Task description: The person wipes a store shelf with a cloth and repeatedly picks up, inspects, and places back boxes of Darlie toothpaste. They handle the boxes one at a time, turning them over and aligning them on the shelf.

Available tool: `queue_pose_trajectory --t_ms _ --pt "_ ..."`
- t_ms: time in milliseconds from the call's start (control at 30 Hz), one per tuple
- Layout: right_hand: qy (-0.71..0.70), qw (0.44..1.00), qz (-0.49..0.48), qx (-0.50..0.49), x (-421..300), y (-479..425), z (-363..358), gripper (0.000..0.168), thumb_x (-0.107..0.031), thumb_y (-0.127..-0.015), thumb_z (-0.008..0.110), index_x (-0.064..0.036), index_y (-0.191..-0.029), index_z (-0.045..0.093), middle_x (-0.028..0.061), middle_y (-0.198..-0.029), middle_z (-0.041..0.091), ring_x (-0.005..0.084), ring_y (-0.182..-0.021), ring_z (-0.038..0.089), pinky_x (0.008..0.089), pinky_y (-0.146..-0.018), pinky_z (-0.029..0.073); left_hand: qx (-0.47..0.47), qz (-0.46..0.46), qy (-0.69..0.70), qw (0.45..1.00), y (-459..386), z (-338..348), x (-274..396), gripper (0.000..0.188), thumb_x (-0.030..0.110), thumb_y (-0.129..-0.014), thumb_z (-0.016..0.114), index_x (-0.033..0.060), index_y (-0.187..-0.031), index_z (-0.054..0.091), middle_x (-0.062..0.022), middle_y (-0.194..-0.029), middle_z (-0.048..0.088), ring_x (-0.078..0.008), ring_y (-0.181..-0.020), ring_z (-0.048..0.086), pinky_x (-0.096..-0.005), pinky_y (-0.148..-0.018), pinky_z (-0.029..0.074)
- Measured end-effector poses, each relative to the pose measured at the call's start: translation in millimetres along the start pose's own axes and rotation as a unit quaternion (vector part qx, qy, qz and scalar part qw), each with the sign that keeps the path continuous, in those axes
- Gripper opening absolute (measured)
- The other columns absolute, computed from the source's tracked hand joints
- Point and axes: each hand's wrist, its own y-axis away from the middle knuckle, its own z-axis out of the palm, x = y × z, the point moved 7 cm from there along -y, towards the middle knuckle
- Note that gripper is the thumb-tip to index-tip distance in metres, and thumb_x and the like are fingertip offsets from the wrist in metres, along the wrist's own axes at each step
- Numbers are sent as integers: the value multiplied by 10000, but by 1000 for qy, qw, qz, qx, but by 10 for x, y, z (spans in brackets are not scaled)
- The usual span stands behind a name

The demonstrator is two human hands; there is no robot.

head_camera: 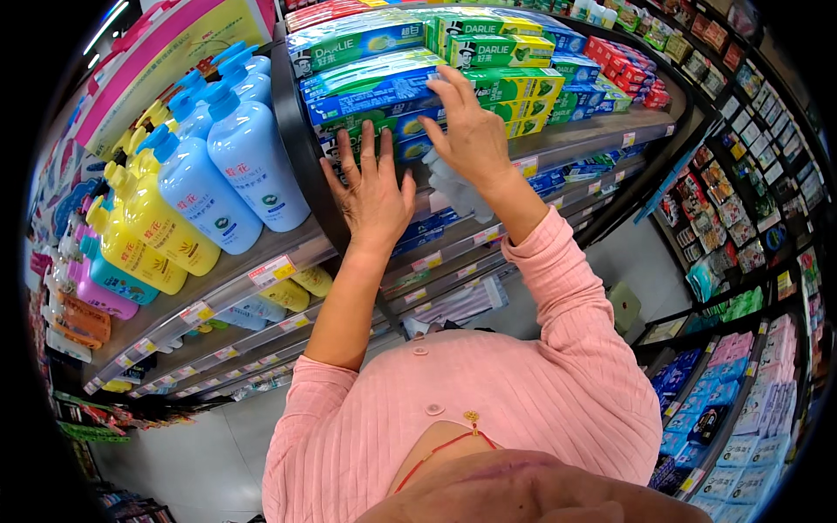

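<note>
On the top shelf, stacked Darlie toothpaste boxes (373, 98) lie in front of me. My left hand (373, 189) rests with spread fingers against the front of the lower boxes in the left stack. The fingertips of my right hand (467, 121) touch the right end of a blue toothpaste box, close to a green and yellow stack (523, 85). A light grey-blue cloth (451, 186) hangs below my right palm; whether the right fingers grip it is hidden. Neither hand is closed around a box.
Left of a black shelf divider (304, 131) stand blue pump bottles (255, 157) and yellow ones (163, 229). Price tags line the shelf edge (477, 229). Red boxes (621, 62) sit farther right. Another stocked shelf (739, 392) is at the lower right.
</note>
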Motion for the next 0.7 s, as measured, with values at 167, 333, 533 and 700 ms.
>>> queue_pose_trajectory --t_ms 167,333,533,700 --pt "-35 999 -22 16 37 -21 -72 434 -193 -812 759 -113 -1148 497 98 -1331 559 335 -790 704 404 -617 571 4 -5 21 1000 -1 -42 3 643 331 -864 675 118 -1441 487 -99 -1526 333 -339 -1486 161 -617 -1183 103" --pt "-37 998 -29 44 -20 25 -195 508 -150 -818 747 -141 -1278 533 73 -1184 606 300 -804 692 376 -607 565 13 -3 25 1000 12 -18 -10 615 324 -864 671 103 -1414 505 -111 -1455 382 -339 -1456 211 -626 -1173 121" --pt "-39 992 -38 113 -69 454 -695 553 -93 -784 764 -158 -1302 584 62 -1209 609 272 -825 682 346 -597 564 -49 -7 78 996 -24 48 2 573 335 -878 666 81 -1375 537 -200 -1390 504 -436 -1381 353 -654 -1126 194" --pt "-53 991 17 125 41 1005 -1055 586 -31 -719 780 -158 -1265 613 61 -1255 607 262 -876 683 340 -606 574 34 55 -34 997 1 -41 24 724 405 -829 724 142 -1457 477 -137 -1556 373 -419 -1461 261 -662 -1141 161"
